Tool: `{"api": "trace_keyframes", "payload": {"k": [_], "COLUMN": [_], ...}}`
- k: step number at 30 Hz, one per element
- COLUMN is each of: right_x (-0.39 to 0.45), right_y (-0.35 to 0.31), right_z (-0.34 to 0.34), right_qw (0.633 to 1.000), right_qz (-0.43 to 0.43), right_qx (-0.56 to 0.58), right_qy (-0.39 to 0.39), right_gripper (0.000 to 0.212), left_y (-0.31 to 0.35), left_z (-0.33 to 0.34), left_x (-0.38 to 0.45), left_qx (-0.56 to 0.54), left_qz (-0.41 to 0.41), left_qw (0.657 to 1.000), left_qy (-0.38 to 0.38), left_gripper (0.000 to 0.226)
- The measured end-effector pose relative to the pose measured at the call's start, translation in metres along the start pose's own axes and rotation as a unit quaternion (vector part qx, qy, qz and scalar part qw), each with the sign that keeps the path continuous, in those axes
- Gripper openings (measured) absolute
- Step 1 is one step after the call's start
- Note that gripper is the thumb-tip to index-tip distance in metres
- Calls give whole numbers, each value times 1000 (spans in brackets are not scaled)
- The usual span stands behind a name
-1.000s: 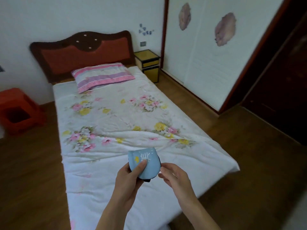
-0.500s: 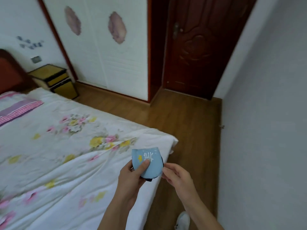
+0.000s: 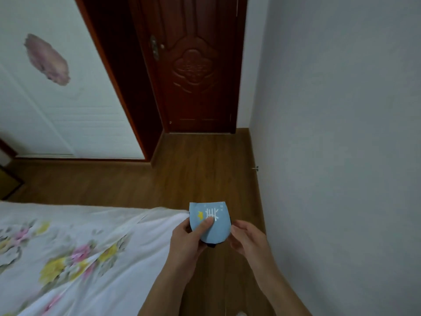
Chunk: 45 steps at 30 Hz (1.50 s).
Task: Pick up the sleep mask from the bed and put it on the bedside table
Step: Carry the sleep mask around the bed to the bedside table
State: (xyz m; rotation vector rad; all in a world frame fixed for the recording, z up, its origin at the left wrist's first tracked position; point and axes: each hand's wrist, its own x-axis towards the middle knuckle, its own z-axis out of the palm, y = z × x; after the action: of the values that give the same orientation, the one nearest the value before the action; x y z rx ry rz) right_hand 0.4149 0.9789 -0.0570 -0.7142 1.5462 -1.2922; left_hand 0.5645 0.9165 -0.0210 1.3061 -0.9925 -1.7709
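The left hand (image 3: 189,242) pinches the folded sleep mask (image 3: 210,222) — thumb pressed flat on its pale blue face, just under the white stitched lashes and a small yellow mark, the other fingers hidden behind it. A dark edge of the mask shows below the blue fabric. The right hand (image 3: 247,241) sits just to the right of the mask, fingers curled loosely with the tips at its edge; I cannot tell whether they actually grip it. The mask is held in the air, just past the corner of the bed (image 3: 79,247), whose floral sheet spreads away to the left of the grip. Beneath and beyond the hands runs the wooden floor (image 3: 193,169). Further off, straight ahead, stands a dark red door (image 3: 196,65) — shut — with a white wardrobe panel (image 3: 59,99) to its left and a grey wall (image 3: 341,110) along the right.
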Motion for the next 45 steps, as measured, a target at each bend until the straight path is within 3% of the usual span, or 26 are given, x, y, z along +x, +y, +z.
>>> {"api": "trace_keyframes", "payload": {"k": [2,7,21,29,38,45], "right_x": [29,86,276,429,551,648], "right_y": [-12,-33,-62,-129,-175,-195], "right_z": [-15,-35,-21,27,90,143], "right_qw": [1000,1000,996,996,994,986], "right_qz": [-3,5,74,67,73,92], "right_qx": [6,21,46,27,3,-8], "right_qy": [3,-1,-24,-48,-80,-140], "right_gripper": [24,54,53,45,61,42], "left_y": [9,29,75,148,210,242], "left_z": [21,53,74,63,28,1], "left_x": [25,70,252,401,512,590], "left_qx": [1,-3,-43,-48,-67,-111], "left_qz": [0,6,-24,-15,-5,1], "left_qw": [1000,1000,999,999,995,985], "left_qy": [1,0,10,18,69,131], "left_gripper": [47,41,40,36,39,46]}}
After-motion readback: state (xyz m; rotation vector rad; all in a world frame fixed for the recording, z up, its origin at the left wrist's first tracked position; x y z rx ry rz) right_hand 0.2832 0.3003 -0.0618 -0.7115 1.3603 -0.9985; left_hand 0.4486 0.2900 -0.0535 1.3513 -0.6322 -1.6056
